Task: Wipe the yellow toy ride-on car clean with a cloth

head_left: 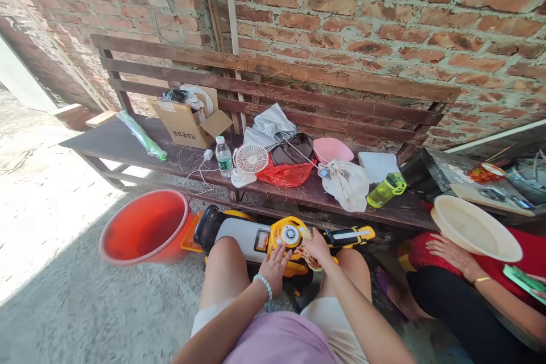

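Note:
My right hand (318, 247) is closed around a lumpy cream-and-brown thing (313, 262) with dark red patches, whose kind I cannot make out. Part of it sticks out above my fingers and part below. Beside it, my left hand (273, 268), with a pale bead bracelet on the wrist, has its fingers stretched out. The fingertips lie at the lower rim of a yellow toy steering wheel (291, 233). That wheel belongs to a yellow, white and black ride-on toy vehicle (241, 233) in front of my knees. The vehicle's yellow-and-black arm (350, 235) points right.
An orange-red tub (145, 227) stands left on the ground. The wooden bench (205, 166) bears a cardboard box (181, 125), a water bottle (223, 157), a white fan (251, 160), bags and a green bottle (386, 190). A co-worker's hand (454, 256) is at right, near a cream basin (475, 227).

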`<state>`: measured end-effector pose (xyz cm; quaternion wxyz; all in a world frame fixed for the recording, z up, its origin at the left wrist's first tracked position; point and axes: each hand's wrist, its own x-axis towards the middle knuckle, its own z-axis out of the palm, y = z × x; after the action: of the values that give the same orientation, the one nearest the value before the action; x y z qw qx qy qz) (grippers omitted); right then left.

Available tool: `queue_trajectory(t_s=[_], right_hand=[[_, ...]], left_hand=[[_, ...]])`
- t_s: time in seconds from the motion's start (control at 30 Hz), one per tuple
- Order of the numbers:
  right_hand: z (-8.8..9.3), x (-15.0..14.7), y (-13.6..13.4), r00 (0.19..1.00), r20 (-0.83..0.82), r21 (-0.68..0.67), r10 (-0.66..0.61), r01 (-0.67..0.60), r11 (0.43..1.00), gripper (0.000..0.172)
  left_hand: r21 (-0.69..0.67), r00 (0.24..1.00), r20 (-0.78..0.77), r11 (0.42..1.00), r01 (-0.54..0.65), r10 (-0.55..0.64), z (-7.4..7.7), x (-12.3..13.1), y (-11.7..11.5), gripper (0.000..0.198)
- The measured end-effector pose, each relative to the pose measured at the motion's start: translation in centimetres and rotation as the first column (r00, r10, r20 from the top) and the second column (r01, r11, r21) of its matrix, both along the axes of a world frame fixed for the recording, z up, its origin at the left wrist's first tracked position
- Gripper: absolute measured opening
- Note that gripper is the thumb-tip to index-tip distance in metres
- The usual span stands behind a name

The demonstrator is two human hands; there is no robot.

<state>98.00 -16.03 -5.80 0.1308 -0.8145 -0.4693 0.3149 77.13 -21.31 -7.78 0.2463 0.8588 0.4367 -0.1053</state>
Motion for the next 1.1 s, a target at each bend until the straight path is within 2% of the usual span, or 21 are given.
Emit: queue_trajectory(t_s=[0.1,0.2,0.27,0.33,0.37,0.4,0.43,0.47,0.53,0.63,0.7,0.8,0.87,0.97,1.1], right_hand=[[2.9,0.1,2.1,0.961,0.205,-0.079,0.186,-0.173,0.982,0.076],[5.7,-1.0,4.6,0.874,0.326,-0.025,0.359,-0.372,0.928,0.079],[6.8,-2.7,6.2,0.757,0.367,0.006,0.540,-0.582,0.813,0.081],[7.0,-4.8,7.4,0.585,0.367,-0.038,0.723,-0.767,0.641,0.076],[6.7,-6.0,7.9,0.504,0.353,-0.087,0.789,-0.822,0.564,0.070],[6.3,-7.1,8.3,0.450,0.327,-0.141,0.831,-0.846,0.514,0.062],[5.9,-8.0,8.7,0.428,0.297,-0.192,0.854,-0.849,0.492,0.055],[5.4,-8.7,9.1,0.432,0.268,-0.237,0.861,-0.837,0.493,0.049],[4.5,-9.3,9.9,0.483,0.224,-0.284,0.847,-0.799,0.531,0.043],[3.8,-8.4,11.2,0.558,0.187,-0.274,0.809,-0.761,0.588,0.040],[3.6,-6.9,11.8,0.621,0.163,-0.245,0.767,-0.727,0.641,0.040],[3.0,-4.1,12.0,0.739,0.113,-0.184,0.664,-0.641,0.745,0.039],[2.5,-2.1,11.4,0.820,0.070,-0.144,0.568,-0.556,0.819,0.037],[1.7,0.1,9.6,0.923,-0.012,-0.091,0.385,-0.385,0.919,0.029],[0.5,1.0,6.1,0.987,-0.092,0.009,0.132,-0.131,0.991,0.032]], left_hand=[[-0.001,1.000,0.018,1.000,0.001,-0.001,-0.3,-0.1,-0.1,0.099],[-0.007,0.999,0.041,1.000,-0.015,0.015,-0.2,-0.4,-0.1,0.100],[-0.006,0.999,0.048,1.000,-0.020,0.020,0.0,-0.5,-0.1,0.101],[-0.006,0.999,0.041,1.000,-0.009,0.009,0.0,-0.6,0.0,0.101],[-0.004,1.000,0.032,1.000,-0.001,0.001,-0.1,-0.6,0.0,0.101],[-0.001,1.000,0.019,1.000,0.007,-0.007,-0.2,-0.7,0.1,0.100],[0.003,1.000,0.008,1.000,0.014,-0.014,-0.3,-0.7,0.2,0.099],[0.009,1.000,0.001,1.000,0.020,-0.020,-0.4,-0.8,0.2,0.097],[0.029,1.000,0.001,0.999,0.024,-0.024,-0.7,-1.0,0.3,0.088],[0.066,1.000,-0.011,0.998,0.009,-0.009,-0.9,-1.1,0.3,0.076],[0.086,1.000,-0.023,0.996,0.004,-0.002,-0.8,-1.2,0.2,0.077],[0.092,1.000,-0.026,0.996,0.011,-0.009,-0.6,-1.3,0.0,0.091],[0.092,0.999,-0.021,0.995,0.026,-0.024,-0.8,-1.3,-0.1,0.100],[0.118,0.999,-0.032,0.993,0.031,-0.028,-1.8,-1.1,-0.3,0.106],[0.172,0.998,-0.057,0.985,-0.009,0.019,-3.9,-0.8,-0.6,0.100]])
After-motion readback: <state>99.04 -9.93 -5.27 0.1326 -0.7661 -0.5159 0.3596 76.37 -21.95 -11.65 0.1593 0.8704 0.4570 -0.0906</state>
